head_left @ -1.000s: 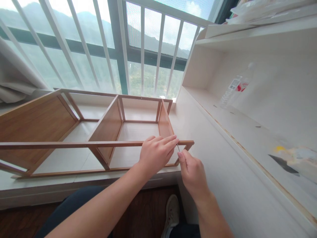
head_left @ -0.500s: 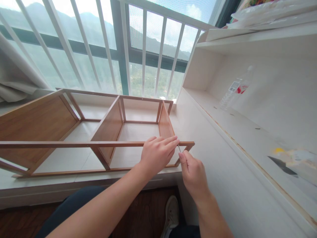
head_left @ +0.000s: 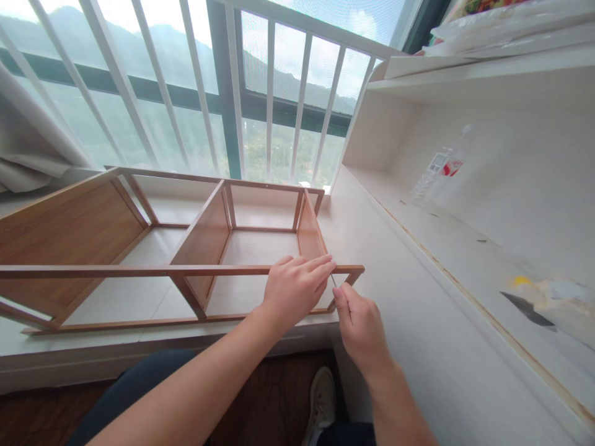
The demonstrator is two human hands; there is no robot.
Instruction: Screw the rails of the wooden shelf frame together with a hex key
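A brown wooden shelf frame (head_left: 218, 270) lies on its side on the white window ledge, its panels standing upright. My left hand (head_left: 292, 284) is closed over the front upper rail near its right end, fingers stretched along the wood. Just right of it, my right hand (head_left: 363, 323) is closed, thumb on top, around a thin metal rod (head_left: 333, 280). That rod slants up from the fist toward the rail beside my left fingertips. Its upper tip is hidden by those fingers, and the part inside my fist cannot be seen.
At the right stands a white shelf unit (head_left: 400, 260) with a clear plastic bottle (head_left: 449, 166) and a plastic bag (head_left: 562, 297) on it. White railings (head_left: 269, 93) and a window are behind the frame. A grey curtain (head_left: 32, 136) hangs left. My shoe (head_left: 322, 396) is on the dark floor.
My right hand has shifted very slightly left with the metal rod, whose tilt changed a little. My left hand stays on the rail.
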